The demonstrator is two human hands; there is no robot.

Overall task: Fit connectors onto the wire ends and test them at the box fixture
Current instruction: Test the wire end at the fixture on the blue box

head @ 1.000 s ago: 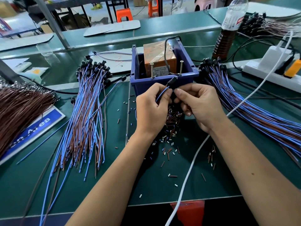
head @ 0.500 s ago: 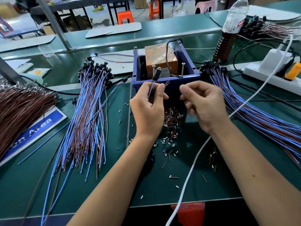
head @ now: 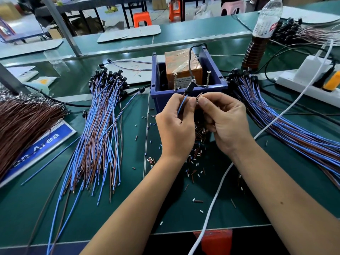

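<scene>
Green matting (head: 55, 208) covers the bench. Loose wires (head: 99, 129) fan at left. Left hand (head: 176, 126), forearm raised, pinches a blue wire (head: 182, 107) whose black connector (head: 189, 88) tilts up at the blue box (head: 189, 89). Touching it, the right hand (head: 226, 122) pinches a thin wire end (head: 199, 95). More wires (head: 294, 129) lie right.

Just two bare forearms coming in from the bottom, no sleeves, gloves, watch or rings showing. Left hand (head: 176, 126) and right hand (head: 227, 124) both have short nails.
</scene>
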